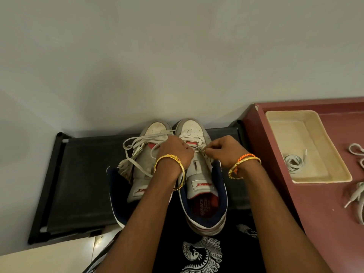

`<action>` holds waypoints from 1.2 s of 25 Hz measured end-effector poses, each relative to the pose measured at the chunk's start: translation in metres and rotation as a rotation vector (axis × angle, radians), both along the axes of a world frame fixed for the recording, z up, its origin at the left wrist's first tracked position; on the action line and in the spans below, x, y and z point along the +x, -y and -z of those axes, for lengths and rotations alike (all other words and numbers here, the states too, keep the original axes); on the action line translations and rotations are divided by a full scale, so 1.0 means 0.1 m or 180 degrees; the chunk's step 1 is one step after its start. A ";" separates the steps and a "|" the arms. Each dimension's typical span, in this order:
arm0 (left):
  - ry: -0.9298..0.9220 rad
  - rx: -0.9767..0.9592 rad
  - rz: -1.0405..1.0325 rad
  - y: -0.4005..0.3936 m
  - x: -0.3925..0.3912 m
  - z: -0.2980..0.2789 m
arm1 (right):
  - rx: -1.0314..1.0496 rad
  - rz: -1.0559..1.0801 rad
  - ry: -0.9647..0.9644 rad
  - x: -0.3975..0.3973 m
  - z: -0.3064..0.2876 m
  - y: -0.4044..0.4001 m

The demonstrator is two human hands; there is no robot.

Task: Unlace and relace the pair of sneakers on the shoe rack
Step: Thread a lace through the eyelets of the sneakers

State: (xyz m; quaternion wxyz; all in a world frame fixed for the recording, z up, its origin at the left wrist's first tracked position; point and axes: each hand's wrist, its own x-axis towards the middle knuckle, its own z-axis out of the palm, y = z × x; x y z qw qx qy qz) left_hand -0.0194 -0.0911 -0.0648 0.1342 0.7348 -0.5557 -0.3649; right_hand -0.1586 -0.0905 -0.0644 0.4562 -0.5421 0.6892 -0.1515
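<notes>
Both hands close together over the right white leather sneaker (pixel 199 174): my left hand (pixel 175 152) and right hand (pixel 226 150) pinch its off-white flat lace (pixel 199 150). Keep lace untwisted; pull even through low eyelets.

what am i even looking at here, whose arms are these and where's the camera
There is no machine. A camera worn on a person's head looks down at their own arms. Two sneakers stand on a black shoe rack. The left hand and right hand pinch a white lace low on the right sneaker, near its toe, each with a tight grip. The left sneaker has loose laces. Beside the rack, a cream tray on a maroon surface holds a coiled lace.
</notes>
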 end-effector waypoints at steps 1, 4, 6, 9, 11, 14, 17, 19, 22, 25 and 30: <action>-0.0023 -0.0002 0.0005 0.00 -0.01 0.02 | 0.0010 -0.0010 0.0111 -0.04 -0.01 0.00; -0.0094 0.0007 0.0046 0.03 -0.06 0.07 | 0.0079 -0.0097 0.0298 -0.12 -0.03 0.00; -0.0062 0.0011 0.0106 0.04 -0.07 0.10 | 0.0151 -0.0137 0.0358 -0.16 -0.02 0.01; -0.0039 -0.0003 0.0128 0.04 -0.07 0.12 | 0.0269 -0.0209 0.0444 -0.17 -0.01 0.03; 0.0013 -0.0005 0.0125 0.04 -0.08 0.14 | 0.0293 -0.0246 0.0465 -0.19 0.00 0.05; -0.0028 0.0006 0.0107 0.05 -0.08 0.14 | 0.0301 -0.0255 0.0512 -0.20 0.01 0.05; -0.0049 -0.0001 0.0093 0.05 -0.08 0.13 | 0.0316 -0.0197 0.0580 -0.21 0.01 0.05; -0.0041 0.0008 0.0097 0.05 -0.09 0.15 | 0.0328 -0.0178 0.0608 -0.20 0.02 0.06; 0.0052 0.0015 0.0166 0.06 -0.10 0.20 | 0.0351 0.0051 0.0682 -0.17 0.07 0.06; 0.0149 -0.0028 0.0293 0.07 -0.12 0.20 | 0.0394 0.0472 0.0835 -0.14 0.15 0.05; 0.0099 -0.0115 0.0423 0.04 -0.11 0.17 | 0.0190 0.0540 0.0777 -0.08 0.22 0.04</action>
